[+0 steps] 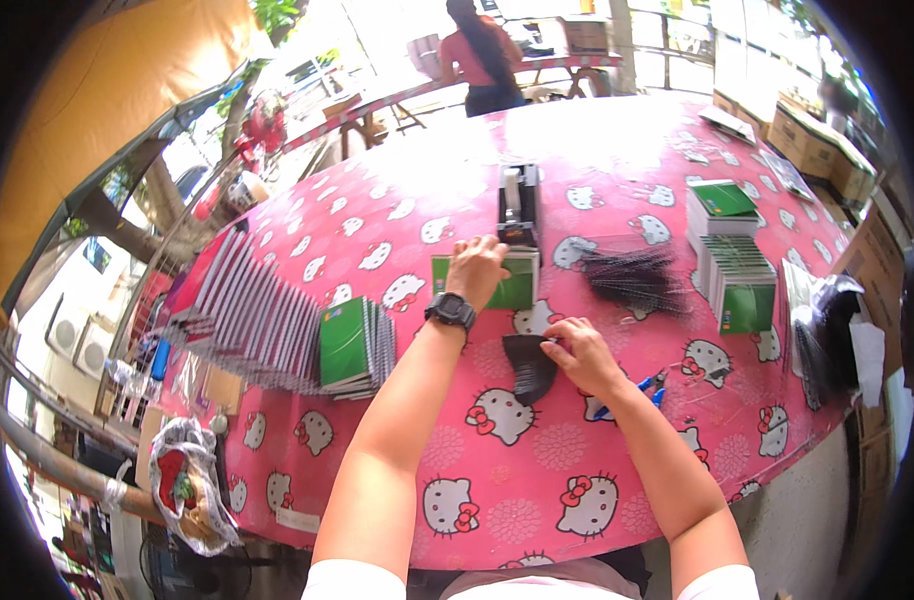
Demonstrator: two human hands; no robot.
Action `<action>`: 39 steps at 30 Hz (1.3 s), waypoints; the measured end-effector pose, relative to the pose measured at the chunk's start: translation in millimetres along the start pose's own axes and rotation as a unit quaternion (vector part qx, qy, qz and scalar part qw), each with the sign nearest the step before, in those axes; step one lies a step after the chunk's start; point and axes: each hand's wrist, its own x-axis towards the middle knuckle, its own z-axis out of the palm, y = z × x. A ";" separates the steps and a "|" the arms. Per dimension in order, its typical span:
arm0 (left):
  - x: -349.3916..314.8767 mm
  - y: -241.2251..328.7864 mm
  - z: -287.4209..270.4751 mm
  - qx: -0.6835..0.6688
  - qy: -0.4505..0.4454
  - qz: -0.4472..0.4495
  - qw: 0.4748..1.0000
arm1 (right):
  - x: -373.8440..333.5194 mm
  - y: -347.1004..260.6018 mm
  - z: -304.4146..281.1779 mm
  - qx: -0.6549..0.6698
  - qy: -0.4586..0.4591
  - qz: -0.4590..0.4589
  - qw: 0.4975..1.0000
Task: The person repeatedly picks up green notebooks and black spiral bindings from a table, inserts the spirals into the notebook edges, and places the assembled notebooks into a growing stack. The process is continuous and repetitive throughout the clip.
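My left hand (479,272) reaches over a green-covered notebook (517,283) lying in front of a black tape dispenser (518,205). Its fingers are bent down onto the notebook's upper part. Closer to me, my right hand (583,356) has thumb and forefinger pinched at the edge of a dark, curved, ribbed piece (530,370); its exact kind I cannot make out. A loose pile of thin black spiral coils (632,280) lies beyond my right hand. Blue-handled pliers (653,388) rest beside my right wrist.
A long row of spiral-bound notebooks (262,325) leans on the left, ending in green-covered ones (345,347). Stacked green notebooks (734,285) stand on the right. The pink patterned tablecloth (557,450) covers the table. A plastic bag (189,485) hangs at the left edge. Another person (477,55) stands far off.
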 end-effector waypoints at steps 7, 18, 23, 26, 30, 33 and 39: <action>16.8 0.8 -6.2 -0.072 -0.023 -0.066 0.995 | 1.2 9.3 -13.0 0.006 0.012 0.015 1.000; -53.8 43.3 -136.9 -0.334 -0.100 -0.153 0.925 | -3.4 53.1 -69.8 -0.353 0.111 0.137 0.919; -120.3 58.7 -110.6 -0.180 -0.076 -0.090 0.977 | -2.4 60.2 -62.1 -0.345 0.123 0.104 0.925; -122.9 64.3 -113.4 -0.199 -0.039 -0.123 0.972 | -4.6 55.5 -62.0 -0.351 0.123 0.087 0.924; -125.7 58.5 -117.2 -0.119 -0.024 -0.148 0.982 | -6.9 54.2 -68.7 -0.345 0.114 0.074 0.929; -127.6 55.8 -105.1 -0.089 -0.081 -0.138 0.983 | -3.8 57.3 -69.0 -0.306 0.127 0.061 0.941; -112.5 79.7 -91.5 -0.125 -0.031 -0.078 0.989 | 0.8 29.6 -74.5 -0.279 0.150 0.020 0.948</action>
